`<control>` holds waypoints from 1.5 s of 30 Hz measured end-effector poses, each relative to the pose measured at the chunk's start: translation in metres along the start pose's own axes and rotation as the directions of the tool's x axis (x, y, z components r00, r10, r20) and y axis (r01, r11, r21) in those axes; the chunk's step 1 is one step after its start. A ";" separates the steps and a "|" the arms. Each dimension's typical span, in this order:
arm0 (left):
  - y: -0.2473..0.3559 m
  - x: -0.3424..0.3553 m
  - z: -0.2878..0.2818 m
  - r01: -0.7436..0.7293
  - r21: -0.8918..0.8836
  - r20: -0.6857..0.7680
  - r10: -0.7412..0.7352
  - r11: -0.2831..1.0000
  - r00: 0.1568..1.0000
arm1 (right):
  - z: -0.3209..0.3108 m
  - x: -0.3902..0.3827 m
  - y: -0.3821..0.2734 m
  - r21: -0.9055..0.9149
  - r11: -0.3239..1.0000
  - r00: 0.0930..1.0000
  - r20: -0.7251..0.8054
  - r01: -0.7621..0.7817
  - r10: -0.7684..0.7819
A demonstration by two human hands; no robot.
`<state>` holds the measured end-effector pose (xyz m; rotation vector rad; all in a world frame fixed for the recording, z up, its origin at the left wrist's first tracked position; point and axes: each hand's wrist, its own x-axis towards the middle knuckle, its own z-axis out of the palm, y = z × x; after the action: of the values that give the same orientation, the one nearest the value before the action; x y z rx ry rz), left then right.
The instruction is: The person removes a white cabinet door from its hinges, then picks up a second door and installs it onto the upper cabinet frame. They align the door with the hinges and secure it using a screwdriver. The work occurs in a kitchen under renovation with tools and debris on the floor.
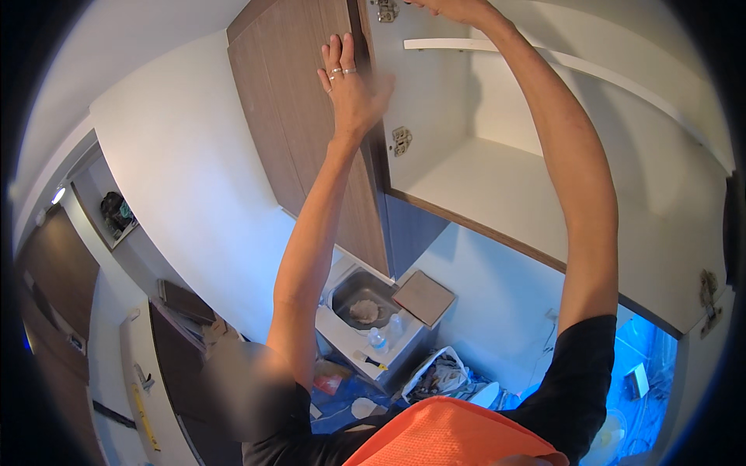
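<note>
My left hand [350,93], with rings on it, is raised against the brown wood-grain cabinet door [287,116], fingers spread, beside the edge of an open cupboard. My right hand [439,6] is at the top edge of the view near the upper metal hinge [387,11], fingers bent and partly cut off; what they hold is unclear. A lower hinge [401,140] is on the cupboard's white side panel. The cupboard [497,194] has a white interior with a narrow shelf [443,44] and another hinge [709,299] at right.
Below are a sink [342,291] with bottles [378,339] on its counter, a square board [423,297], a white bag of debris [435,377] and blue sheeting [326,404]. A niche [116,217] and a ledge with a yellow tool [146,415] are at left.
</note>
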<state>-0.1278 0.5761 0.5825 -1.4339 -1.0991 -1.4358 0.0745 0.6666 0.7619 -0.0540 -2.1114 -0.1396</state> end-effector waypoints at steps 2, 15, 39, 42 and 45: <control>-0.001 -0.001 0.001 0.001 -0.012 -0.007 -0.001 1.000 1.000 | 0.001 -0.002 -0.001 0.065 0.994 0.996 0.039 -0.084 0.082; 0.004 0.000 0.004 -0.031 0.069 -0.062 0.035 0.997 0.997 | -0.017 0.034 0.014 0.543 0.410 0.677 0.638 -0.733 0.366; -0.004 -0.005 0.012 -0.060 0.066 -0.107 0.067 0.996 0.992 | -0.019 0.057 -0.011 -0.190 0.918 0.686 0.616 -0.348 0.388; -0.003 -0.004 0.016 -0.068 0.077 -0.136 0.078 0.995 0.988 | -0.014 0.048 -0.019 -0.563 0.740 0.859 0.511 0.368 -0.039; 0.000 -0.004 0.015 -0.066 0.069 -0.139 0.075 0.995 0.987 | -0.011 0.028 -0.026 -0.677 0.563 0.869 0.463 0.475 -0.176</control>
<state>-0.1234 0.5902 0.5783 -1.2926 -0.9875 -1.4160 0.0667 0.6393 0.7895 -0.2064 -2.2245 -1.3869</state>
